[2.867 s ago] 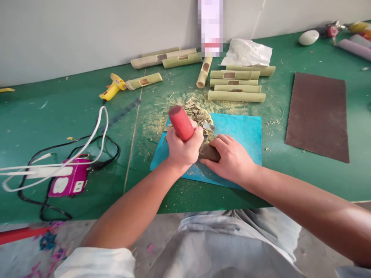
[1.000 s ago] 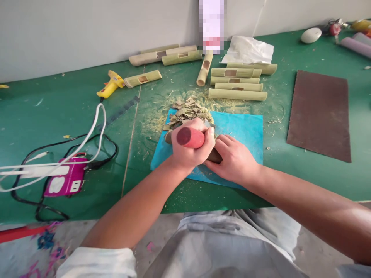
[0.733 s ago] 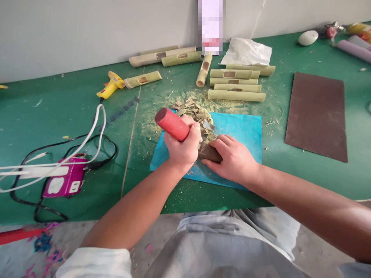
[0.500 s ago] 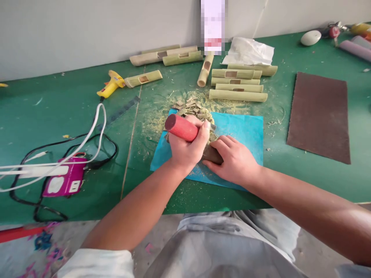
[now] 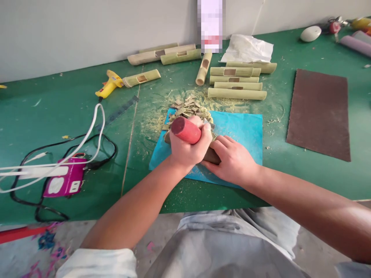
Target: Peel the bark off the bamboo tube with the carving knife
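My left hand (image 5: 189, 143) is closed round the thick red handle of a tool (image 5: 188, 130), its butt pointing up and to the left. A bit of flat grey metal (image 5: 211, 125), perhaps its blade, shows just past my fingers; the working end is hidden. Below lies a brown bamboo tube (image 5: 212, 155), mostly covered by my hands. My right hand (image 5: 232, 158) grips the tube's right part, thumb on the near side and fingers over the top. Under the tube is a blue sheet (image 5: 237, 121), with a heap of bamboo chips (image 5: 189, 108) just beyond my left hand.
Several cut bamboo tubes (image 5: 237, 94) lie at the back. A yellow glue gun (image 5: 110, 85), a purple power adapter (image 5: 63, 175) and tangled cables (image 5: 95, 127) are on the left. A brown sheet (image 5: 319, 114) lies on the right of the green table (image 5: 275, 150).
My left hand has shifted slightly right, and the red handle has tipped more upright. My right hand stays on the tube. The view has moved slightly.
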Available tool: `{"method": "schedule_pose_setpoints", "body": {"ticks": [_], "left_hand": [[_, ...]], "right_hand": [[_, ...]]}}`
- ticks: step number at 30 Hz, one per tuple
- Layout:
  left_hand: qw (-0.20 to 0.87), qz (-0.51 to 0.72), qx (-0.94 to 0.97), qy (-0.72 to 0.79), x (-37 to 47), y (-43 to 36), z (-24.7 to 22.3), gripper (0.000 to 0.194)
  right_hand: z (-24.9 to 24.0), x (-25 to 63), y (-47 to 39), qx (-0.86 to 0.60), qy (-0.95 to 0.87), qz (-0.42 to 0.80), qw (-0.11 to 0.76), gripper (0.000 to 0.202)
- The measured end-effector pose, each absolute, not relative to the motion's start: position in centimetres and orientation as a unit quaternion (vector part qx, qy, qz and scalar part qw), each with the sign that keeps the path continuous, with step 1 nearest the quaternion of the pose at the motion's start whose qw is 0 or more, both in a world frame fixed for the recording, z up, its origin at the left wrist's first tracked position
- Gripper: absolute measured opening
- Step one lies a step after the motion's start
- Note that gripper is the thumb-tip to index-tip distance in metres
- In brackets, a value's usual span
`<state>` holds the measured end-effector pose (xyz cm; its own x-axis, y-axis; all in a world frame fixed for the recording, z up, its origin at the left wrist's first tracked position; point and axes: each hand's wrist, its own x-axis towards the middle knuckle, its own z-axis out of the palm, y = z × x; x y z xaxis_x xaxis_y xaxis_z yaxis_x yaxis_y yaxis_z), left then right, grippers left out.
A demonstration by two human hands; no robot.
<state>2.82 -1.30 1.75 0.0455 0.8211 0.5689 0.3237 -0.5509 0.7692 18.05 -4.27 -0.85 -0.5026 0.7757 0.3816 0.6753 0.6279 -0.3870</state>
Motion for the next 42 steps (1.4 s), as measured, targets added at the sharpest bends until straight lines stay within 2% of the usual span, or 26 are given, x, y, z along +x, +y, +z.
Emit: {"method": "schedule_pose_setpoints", "body": {"ticks": [3, 7, 42], "left_hand": [[0.286, 0.581, 0.635, 0.421, 3.1, -1.3, 1.5, 0.030], [0.301, 0.655, 0.552, 0.418, 3.6, -0.9, 1.3, 0.029], [0.225, 0.600, 0.684, 0.348, 1.8, -1.2, 0.5, 0.023]], "right_hand": [[-0.8, 18.2, -4.2, -0.423, -0.861, 0.099, 0.263, 0.026], [-0.7, 18.3, -4.1, -0.431, -0.860, 0.088, 0.258, 0.025], [-0.2, 18.1, -4.5, -0.463, -0.839, 0.127, 0.259, 0.025]]}}
